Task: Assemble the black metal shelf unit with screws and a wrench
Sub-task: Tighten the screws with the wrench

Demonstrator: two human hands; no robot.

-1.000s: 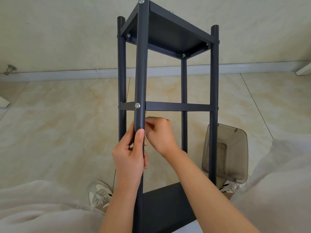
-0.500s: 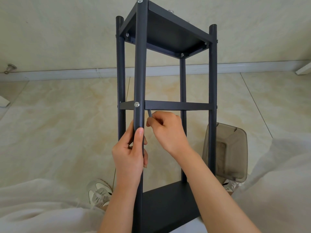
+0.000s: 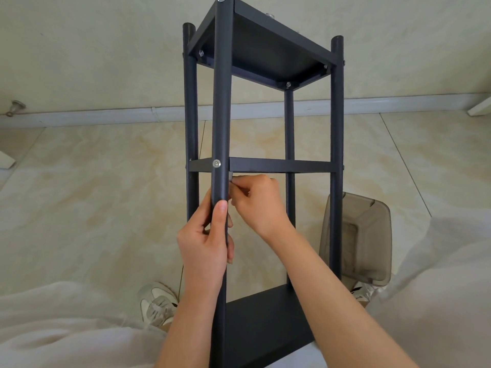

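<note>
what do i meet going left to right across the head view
door stop → left hand gripping the front post → right hand pinching a small wrench → smoky plastic bin

The shelf unit (image 3: 336,128) is matt black throughout, plain and unpatterned; its screws (image 3: 216,163) are bright silver; the sliver of wrench (image 3: 230,177) under its middle rail is dull silver-grey; the floor (image 3: 106,195) beneath the unit is glossy cream tile with cloudy tan marbling and thin darker grout lines; the wall (image 3: 93,49) behind it is pale cream, faintly mottled; the skirting (image 3: 106,116) there is greyish white; the container (image 3: 366,235) right of the unit is smoky, see-through brown-grey; the shoe (image 3: 156,305) left of its base is white and pale grey with a black fleck; the trousers (image 3: 53,328) either side are plain off-white.
</note>
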